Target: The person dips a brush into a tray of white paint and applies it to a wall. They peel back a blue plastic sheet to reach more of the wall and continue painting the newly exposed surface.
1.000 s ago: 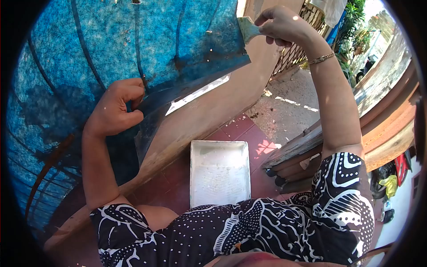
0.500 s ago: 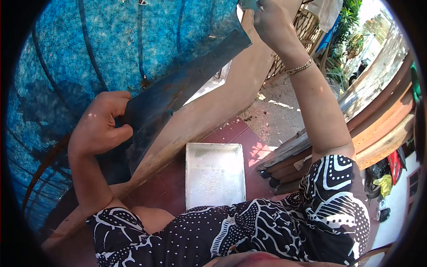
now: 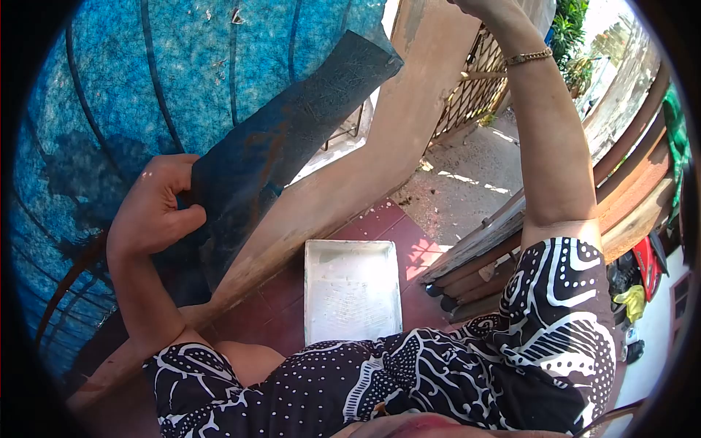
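Note:
A large blue fibrous sheet [image 3: 197, 69] with dark ribs fills the upper left. Its dark, stained strip [image 3: 285, 135] hangs folded along the lower edge, with a free end at the right. My left hand [image 3: 157, 204] is closed at the left end of this strip, thumb and fingers curled at its edge. High at the top edge is my right hand [image 3: 488, 7], with a chain bracelet at the wrist. Its fingers are mostly cut off by the frame, so anything in them is hidden. Below stands a white, paint-coated tray [image 3: 353, 288].
The tray rests on red floor tiles [image 3: 376, 219] beside a low plastered wall [image 3: 343, 190]. To the right are stacked wooden poles [image 3: 489, 255] and a lattice fence [image 3: 467, 87]. A red motorbike [image 3: 646, 270] with a yellow cloth stands further right.
My right hand has moved up and to the right, mostly out of view. The strip's free end has tilted and shows more of its surface. My left hand has shifted slightly left.

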`<state>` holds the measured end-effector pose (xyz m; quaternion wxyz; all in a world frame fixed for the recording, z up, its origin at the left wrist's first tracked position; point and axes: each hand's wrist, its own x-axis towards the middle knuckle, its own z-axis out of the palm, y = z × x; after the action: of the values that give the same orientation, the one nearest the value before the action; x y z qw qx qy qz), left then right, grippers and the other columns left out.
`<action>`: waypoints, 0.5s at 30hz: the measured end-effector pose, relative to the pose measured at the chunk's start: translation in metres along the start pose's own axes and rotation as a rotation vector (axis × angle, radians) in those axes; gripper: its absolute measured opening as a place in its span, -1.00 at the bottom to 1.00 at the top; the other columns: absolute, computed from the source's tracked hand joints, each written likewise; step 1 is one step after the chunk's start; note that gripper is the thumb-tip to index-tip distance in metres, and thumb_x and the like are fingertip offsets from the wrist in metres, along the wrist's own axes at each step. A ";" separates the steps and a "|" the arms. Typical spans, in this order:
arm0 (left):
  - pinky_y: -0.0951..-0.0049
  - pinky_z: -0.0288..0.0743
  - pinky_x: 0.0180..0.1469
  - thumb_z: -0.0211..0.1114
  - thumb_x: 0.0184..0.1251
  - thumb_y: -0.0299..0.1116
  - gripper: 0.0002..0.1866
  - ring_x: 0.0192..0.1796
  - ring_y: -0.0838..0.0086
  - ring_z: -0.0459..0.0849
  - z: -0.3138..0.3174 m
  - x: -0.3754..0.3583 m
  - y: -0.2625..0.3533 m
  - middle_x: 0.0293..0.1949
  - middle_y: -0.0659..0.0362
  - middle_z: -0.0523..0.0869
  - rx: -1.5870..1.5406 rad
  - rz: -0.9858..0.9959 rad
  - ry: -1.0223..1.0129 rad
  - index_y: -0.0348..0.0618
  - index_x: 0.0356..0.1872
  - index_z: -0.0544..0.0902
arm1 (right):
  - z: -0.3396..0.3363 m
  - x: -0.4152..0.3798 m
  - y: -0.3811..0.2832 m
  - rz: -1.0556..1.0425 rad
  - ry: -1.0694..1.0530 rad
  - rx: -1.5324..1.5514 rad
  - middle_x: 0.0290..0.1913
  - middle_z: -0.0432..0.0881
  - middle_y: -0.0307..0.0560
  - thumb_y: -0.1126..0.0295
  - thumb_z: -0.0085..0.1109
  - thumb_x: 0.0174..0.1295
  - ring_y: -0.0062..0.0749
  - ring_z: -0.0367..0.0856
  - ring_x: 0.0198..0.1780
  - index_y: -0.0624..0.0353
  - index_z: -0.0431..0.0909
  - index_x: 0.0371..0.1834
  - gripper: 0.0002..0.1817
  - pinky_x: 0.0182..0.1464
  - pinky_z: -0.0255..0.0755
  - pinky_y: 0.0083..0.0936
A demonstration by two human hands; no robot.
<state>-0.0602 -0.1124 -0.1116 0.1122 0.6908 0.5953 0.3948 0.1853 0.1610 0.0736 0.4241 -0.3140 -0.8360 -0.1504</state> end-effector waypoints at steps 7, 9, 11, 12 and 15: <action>0.27 0.15 -0.52 0.16 -0.32 -0.56 -0.75 -0.58 0.23 0.26 0.009 0.003 0.003 -0.61 0.00 0.23 0.156 0.116 0.014 -0.39 -0.68 0.22 | -0.004 0.011 -0.034 -0.100 -0.536 -0.617 -0.51 0.65 0.17 0.52 0.08 0.03 -0.17 0.66 -0.47 0.37 0.65 -0.50 -0.84 -0.37 0.53 -0.32; 0.25 0.11 -0.53 0.16 -0.32 -0.55 -0.75 -0.59 0.23 0.24 0.012 0.007 -0.005 -0.62 0.01 0.22 0.184 0.153 0.009 -0.39 -0.68 0.22 | -0.021 0.013 -0.033 0.108 -0.438 -0.202 -0.62 0.62 0.02 0.46 0.15 0.06 -0.35 0.55 -0.66 0.36 0.65 -0.57 -0.82 -0.59 0.43 -0.42; 0.27 0.10 -0.56 0.16 -0.31 -0.54 -0.73 -0.62 0.24 0.23 0.015 0.009 -0.014 -0.62 0.02 0.22 0.133 0.070 -0.093 -0.38 -0.68 0.19 | -0.031 0.022 -0.030 0.169 -0.340 -0.115 -0.64 0.61 -0.04 0.44 0.17 0.07 -0.47 0.48 -0.74 0.34 0.64 -0.57 -0.82 -0.71 0.33 -0.49; 0.27 0.10 -0.56 0.16 -0.31 -0.54 -0.73 -0.62 0.24 0.23 0.016 0.010 -0.016 -0.62 0.02 0.22 0.134 0.070 -0.092 -0.38 -0.68 0.19 | -0.035 0.025 -0.029 0.170 -0.274 -0.078 -0.64 0.61 -0.04 0.44 0.15 0.07 -0.46 0.48 -0.74 0.35 0.64 -0.56 -0.81 -0.70 0.34 -0.49; 0.28 0.10 -0.58 0.17 -0.30 -0.53 -0.73 -0.63 0.25 0.22 0.018 0.013 -0.015 -0.62 0.02 0.23 0.136 0.107 -0.094 -0.38 -0.68 0.20 | -0.023 0.027 -0.022 0.221 -0.195 -0.087 -0.64 0.62 -0.04 0.44 0.12 0.10 -0.46 0.49 -0.72 0.36 0.64 -0.50 -0.81 -0.68 0.37 -0.50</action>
<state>-0.0590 -0.0912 -0.1276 0.0718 0.7454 0.5769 0.3262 0.1731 0.1431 0.1092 0.3410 -0.4352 -0.8262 -0.1080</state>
